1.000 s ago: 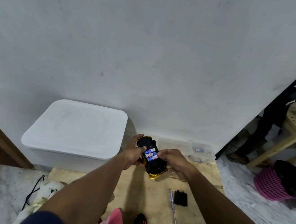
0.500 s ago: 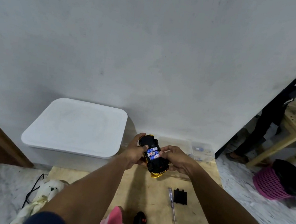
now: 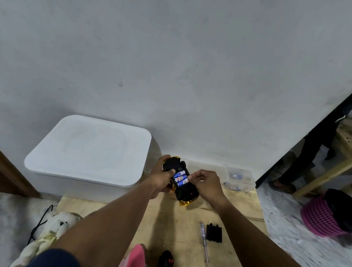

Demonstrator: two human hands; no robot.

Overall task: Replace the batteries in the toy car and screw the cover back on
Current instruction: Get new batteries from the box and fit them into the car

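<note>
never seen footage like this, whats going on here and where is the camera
There is no machine: a camera worn on a person's head looks down at their two bare arms. The left hand grips a gold and black toy car, turned underside up, with three blue batteries in its open compartment. The right hand curls its fingers at the batteries' ends; whether they pinch one is unclear. On the wooden board lie a screwdriver and the black battery cover, off the car.

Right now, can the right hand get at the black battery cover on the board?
Probably yes. The battery cover lies uncovered on the board, nearer the person than the right hand; the screwdriver lies beside it, not on it. That hand, at the batteries in the toy car, must leave them first.
</note>
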